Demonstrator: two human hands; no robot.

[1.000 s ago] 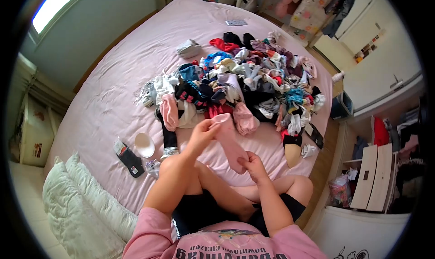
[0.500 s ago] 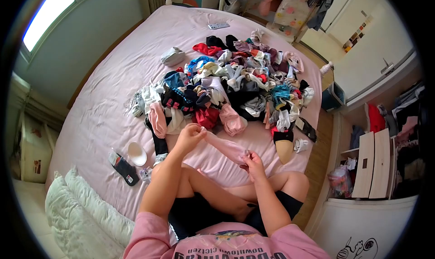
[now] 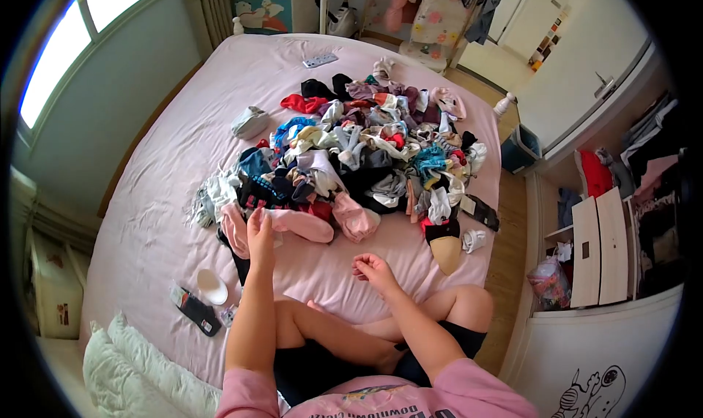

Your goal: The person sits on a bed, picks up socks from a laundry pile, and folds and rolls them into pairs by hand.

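Note:
In the head view, my left hand (image 3: 260,235) pinches one end of a pale pink sock (image 3: 302,225). The sock stretches to the right along the front edge of a heap of socks (image 3: 366,158), its far end close to another pink sock (image 3: 356,218) in the heap. My right hand (image 3: 375,273) hovers over the bed, apart from the sock, fingers curled in and nothing visible in them. Left of my left hand, a third pink sock (image 3: 234,229) hangs off the heap.
A packaged dark item (image 3: 196,312) and a white oval pad (image 3: 212,286) lie on the bed (image 3: 154,213) at left. A grey-white bundle (image 3: 250,122) and a phone-like object (image 3: 320,61) lie farther back. A beige-toed black sock (image 3: 444,249) sits at right.
My right hand has let go of the pink sock. My left hand has carried it forward and left to the heap's edge. The view has shifted too.

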